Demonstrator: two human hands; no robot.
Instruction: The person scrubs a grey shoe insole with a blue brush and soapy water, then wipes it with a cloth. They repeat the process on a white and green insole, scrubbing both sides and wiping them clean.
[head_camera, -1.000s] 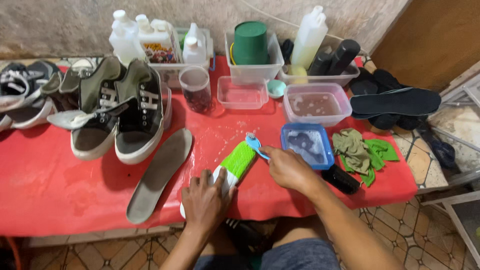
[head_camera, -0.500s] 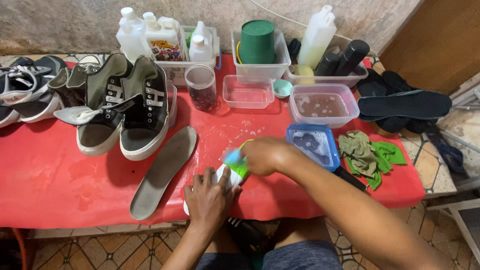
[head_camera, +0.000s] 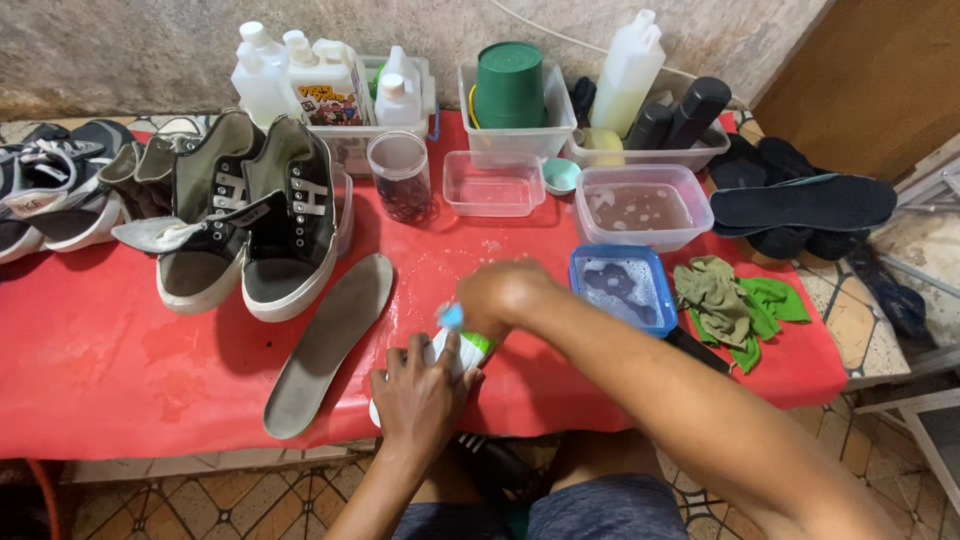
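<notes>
1. The left hand (head_camera: 420, 390) presses a green-and-white insole (head_camera: 470, 347) flat, fingers closed over it.
2. The right hand (head_camera: 500, 293), just above, is curled around a blue brush (head_camera: 451, 317) that touches the insole.
3. A grey insole (head_camera: 328, 340) lies just left; a blue tub (head_camera: 622, 285) sits right.

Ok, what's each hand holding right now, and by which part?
The left hand presses down the near end of a green-and-white insole on the red table. The right hand grips a blue brush; the grip point is hidden.
</notes>
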